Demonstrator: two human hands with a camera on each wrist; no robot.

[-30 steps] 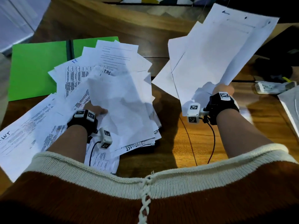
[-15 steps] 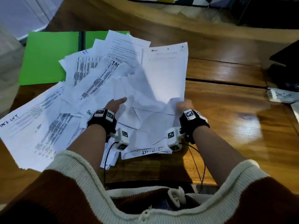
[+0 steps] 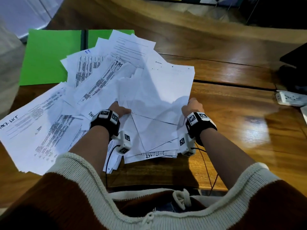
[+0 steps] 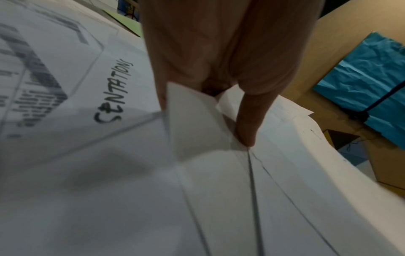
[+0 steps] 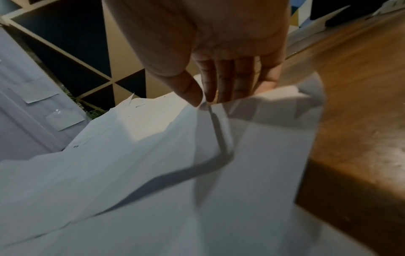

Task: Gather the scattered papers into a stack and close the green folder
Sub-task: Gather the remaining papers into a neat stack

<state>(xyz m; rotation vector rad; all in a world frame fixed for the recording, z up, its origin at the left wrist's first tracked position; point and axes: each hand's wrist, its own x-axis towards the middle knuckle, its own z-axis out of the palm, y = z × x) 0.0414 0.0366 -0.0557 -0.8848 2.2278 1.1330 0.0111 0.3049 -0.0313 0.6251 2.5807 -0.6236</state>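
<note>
My left hand (image 3: 120, 110): I am pinching a sheet's corner, thumb pressing on top, at the near left of the papers (image 3: 154, 103).
My right hand (image 3: 192, 107): I am pinching the crumpled right edge of the top sheets between thumb and fingers (image 5: 223, 86).
Papers: they are lying fanned out between and beyond my hands, spreading off past my left.
Green folder (image 3: 49, 57): it is lying open beyond my left hand, its right half under the papers.
Counter (image 3: 240, 123): wood is showing to the right of my right hand.

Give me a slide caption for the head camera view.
Both hands gather loose papers beside an open green folder.
</note>
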